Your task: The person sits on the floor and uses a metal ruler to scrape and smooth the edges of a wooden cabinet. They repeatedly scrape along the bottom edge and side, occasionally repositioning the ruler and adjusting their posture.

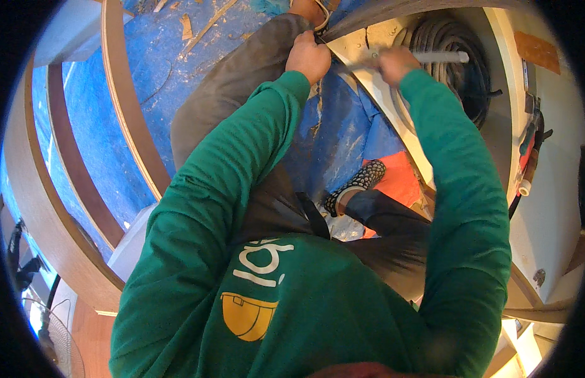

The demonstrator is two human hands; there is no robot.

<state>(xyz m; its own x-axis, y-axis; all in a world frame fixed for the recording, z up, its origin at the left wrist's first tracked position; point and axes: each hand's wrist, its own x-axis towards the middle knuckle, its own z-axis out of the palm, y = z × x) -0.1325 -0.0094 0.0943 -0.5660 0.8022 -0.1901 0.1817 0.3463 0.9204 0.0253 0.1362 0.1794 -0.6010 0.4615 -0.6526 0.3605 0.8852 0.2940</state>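
Note:
My left hand (309,58) is closed in a fist at the corner of a wooden panel's dark edge (362,20). Whatever its fingers pinch is hidden. Just to the right, my right hand (398,64) grips a long tool with a pale, rod-like end (442,57) sticking out to the right. Its darker, thin part points left toward my left hand and is smeared by motion, so its exact kind does not show. Beneath both hands lies a pale wooden board (393,120) along the cabinet's side.
A coil of grey cable or hose (447,41) lies inside the cabinet at the right. Blue sheeting (242,38) with wood scraps covers the floor. Curved wooden panels (132,94) stand at the left. An orange-red sheet (393,183) lies by my foot. Tools (532,151) hang at the right.

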